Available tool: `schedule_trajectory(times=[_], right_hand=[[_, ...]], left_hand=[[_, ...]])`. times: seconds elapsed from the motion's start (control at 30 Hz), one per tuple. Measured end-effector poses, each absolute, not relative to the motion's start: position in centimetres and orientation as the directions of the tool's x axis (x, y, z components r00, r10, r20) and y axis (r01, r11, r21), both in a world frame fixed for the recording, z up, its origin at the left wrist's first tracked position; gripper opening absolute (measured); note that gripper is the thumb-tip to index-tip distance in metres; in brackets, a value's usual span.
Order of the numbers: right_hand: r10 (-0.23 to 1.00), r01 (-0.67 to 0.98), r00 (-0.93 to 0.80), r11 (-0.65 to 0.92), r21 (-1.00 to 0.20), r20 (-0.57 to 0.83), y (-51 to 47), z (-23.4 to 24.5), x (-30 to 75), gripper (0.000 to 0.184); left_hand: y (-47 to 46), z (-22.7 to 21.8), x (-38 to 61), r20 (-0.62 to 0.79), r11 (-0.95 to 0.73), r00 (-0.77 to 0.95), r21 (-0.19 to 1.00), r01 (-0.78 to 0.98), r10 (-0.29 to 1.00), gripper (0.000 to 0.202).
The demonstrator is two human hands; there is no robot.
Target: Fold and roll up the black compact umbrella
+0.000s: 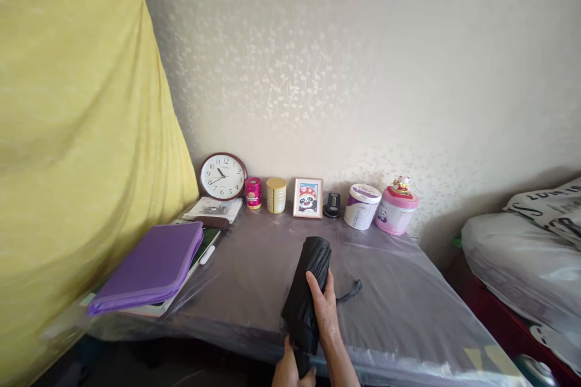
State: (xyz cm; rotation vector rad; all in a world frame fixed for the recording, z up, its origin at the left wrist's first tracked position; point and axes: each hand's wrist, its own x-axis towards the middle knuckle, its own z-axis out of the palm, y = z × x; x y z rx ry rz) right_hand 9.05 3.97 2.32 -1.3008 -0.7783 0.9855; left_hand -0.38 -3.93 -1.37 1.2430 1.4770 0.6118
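Observation:
A folded black umbrella (305, 290) is held at a tilt above the near part of the table, its top leaning away and slightly right. Low in the view, my left hand (288, 370) is closed around the handle end, with part of the fingers cut off by the frame edge. Higher up, my right hand (324, 308) wraps the rolled canopy from the right side, thumb lying along the fabric. A dark strap (350, 291) sticks out to the right of the umbrella.
A plastic-covered table (390, 296) lies below. At left are a purple folder (149, 260), a glasses case (212, 222) and a curtain (91, 133). Along the wall stand a clock (223, 176), a framed panda picture (308, 198) and several tins, including a yellow-lidded one (276, 196).

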Motion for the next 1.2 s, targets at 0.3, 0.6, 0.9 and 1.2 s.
schedule_trajectory(times=[0.3,0.6,0.9,1.2], right_hand=[[0.921,-0.381,0.336,-0.058,-0.923,-0.196,3.0,4.2,9.2,0.072],[0.926,-0.499,0.262,-0.11,-0.86,-0.27,2.7,5.5,9.8,0.061],[0.936,-0.381,0.316,-0.027,-0.924,-0.157,2.7,5.4,9.1,0.062],[0.951,-0.54,0.173,-0.125,-0.832,-0.255,2.9,5.5,9.5,0.048]], left_hand=[[-3.7,0.2,-1.8,-0.262,0.182,0.303,0.946,0.268,0.916,0.083],[-4.3,3.3,-0.8,-0.376,0.418,0.417,0.908,-0.01,0.827,0.063],[-3.4,-0.2,-1.3,-0.334,0.186,0.153,0.788,0.588,0.93,0.088],[-4.1,4.7,-1.6,-0.322,0.399,0.547,0.917,-0.025,0.773,0.077]])
